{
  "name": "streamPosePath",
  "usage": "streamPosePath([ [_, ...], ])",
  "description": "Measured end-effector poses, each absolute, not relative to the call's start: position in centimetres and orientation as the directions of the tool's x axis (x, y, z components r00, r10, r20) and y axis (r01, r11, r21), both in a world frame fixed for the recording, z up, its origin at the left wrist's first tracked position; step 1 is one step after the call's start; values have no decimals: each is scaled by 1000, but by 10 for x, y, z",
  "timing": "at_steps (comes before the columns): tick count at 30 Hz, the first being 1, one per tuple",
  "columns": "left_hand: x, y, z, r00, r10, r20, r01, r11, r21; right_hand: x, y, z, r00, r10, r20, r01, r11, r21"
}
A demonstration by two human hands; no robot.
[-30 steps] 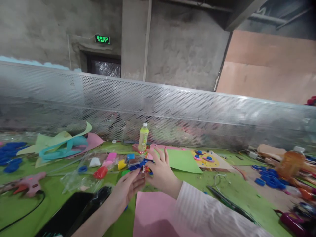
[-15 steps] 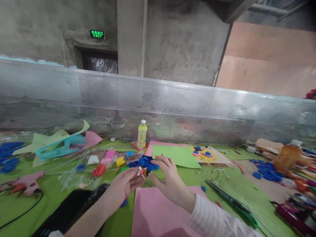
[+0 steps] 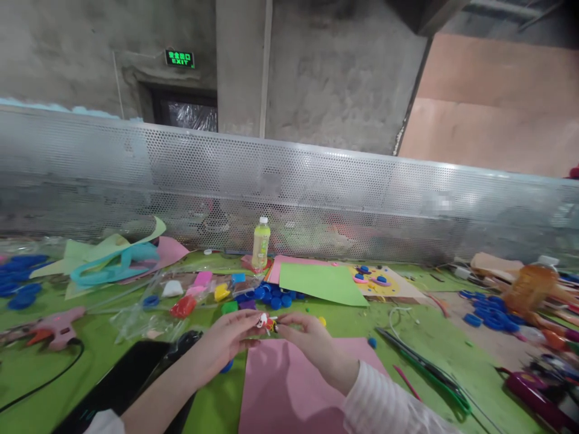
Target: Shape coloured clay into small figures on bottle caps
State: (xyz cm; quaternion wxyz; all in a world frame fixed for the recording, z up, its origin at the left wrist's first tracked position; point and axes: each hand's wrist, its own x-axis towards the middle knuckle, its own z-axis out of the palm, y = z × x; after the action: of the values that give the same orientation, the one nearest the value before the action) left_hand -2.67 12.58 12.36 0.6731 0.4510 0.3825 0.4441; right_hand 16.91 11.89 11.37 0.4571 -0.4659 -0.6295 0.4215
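Note:
Between my two hands is a small figurine point(image 3: 268, 323) with a white head and a red and yellow body. My left hand point(image 3: 237, 333) pinches it by the head end. The fingertips of my right hand point(image 3: 307, 337) close on its other, darker end. Below my hands lies a pink sheet point(image 3: 294, 392) on the green tabletop. Just beyond them is a heap of blue bottle caps point(image 3: 271, 295), with lumps of coloured clay, one of them red point(image 3: 183, 306), to the left in clear plastic wrapping.
A pink glue gun point(image 3: 58, 330) and a black phone point(image 3: 122, 380) lie on the left. Scissors point(image 3: 425, 371) with green handles are at right. A drink bottle point(image 3: 261, 244) stands behind a green sheet point(image 3: 321, 283); an amber bottle point(image 3: 531, 286) stands far right.
My right hand has come down from above the blue caps, and its fingers have closed on the figurine. The left hand keeps its hold, and the figurine has shifted slightly right and lower.

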Motion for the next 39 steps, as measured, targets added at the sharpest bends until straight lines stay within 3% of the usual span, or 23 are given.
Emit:
streamPosePath([
  [6, -26, 128, 121, 262, 954, -150, -277, 222, 935, 160, 112, 112, -162, 982, 101, 84, 116, -990],
  [11, -31, 133, 117, 165, 944, -284, -279, 321, 905, 136, 127, 116, 10, 976, 218, 62, 217, -974],
  [17, -29, 124, 111, 318, 904, -287, -162, 350, 923, 112, 140, 114, 278, 886, 371, 98, 358, -928],
  [22, -21, 115, 114, 409, 874, -264, -3, 291, 957, 120, 142, 109, 406, 818, 408, 114, 397, -911],
  [30, -21, 102, 121, 538, 807, -244, 112, 219, 969, 130, 146, 104, 471, 806, 358, 26, 393, -919],
  [39, -22, 104, 114, 541, 802, -252, 122, 221, 968, 133, 143, 101, 497, 843, 204, -182, 331, -926],
])
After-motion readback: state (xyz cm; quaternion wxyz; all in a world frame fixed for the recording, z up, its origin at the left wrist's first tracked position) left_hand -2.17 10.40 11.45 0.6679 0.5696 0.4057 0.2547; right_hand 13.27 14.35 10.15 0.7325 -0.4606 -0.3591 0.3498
